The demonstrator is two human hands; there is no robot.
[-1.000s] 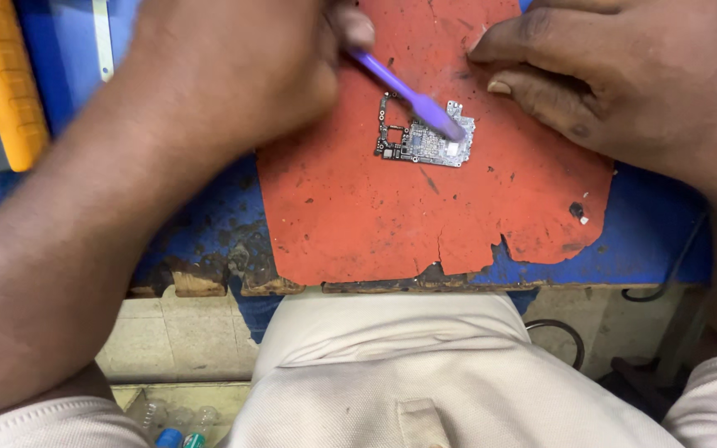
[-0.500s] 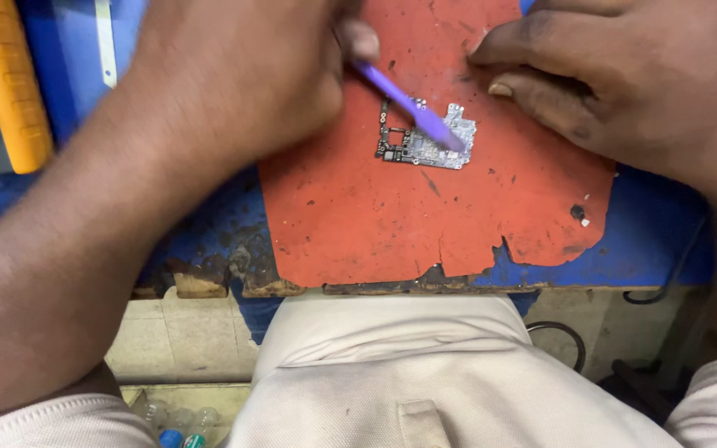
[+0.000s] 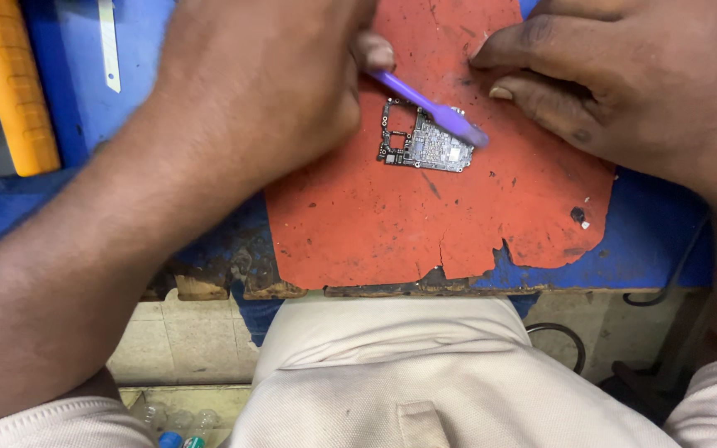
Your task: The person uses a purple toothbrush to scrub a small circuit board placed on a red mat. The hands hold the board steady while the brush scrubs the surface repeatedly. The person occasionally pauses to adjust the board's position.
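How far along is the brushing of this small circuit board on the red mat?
Done: the circuit board lies bare and flat on the worn red mat. In hand: the left hand holds a purple brush, its head at the board's upper right edge; the right hand rests on the mat beside the board. Left: whether residue remains is too small to tell, and the brush is on the board, so cleaning looks unfinished.

You are at what looks like a small electronics repair workshop: a worn, scorched orange work mat on a chipped blue desk, a bare circuit board, and a yellow multimeter half cut off at the edge.
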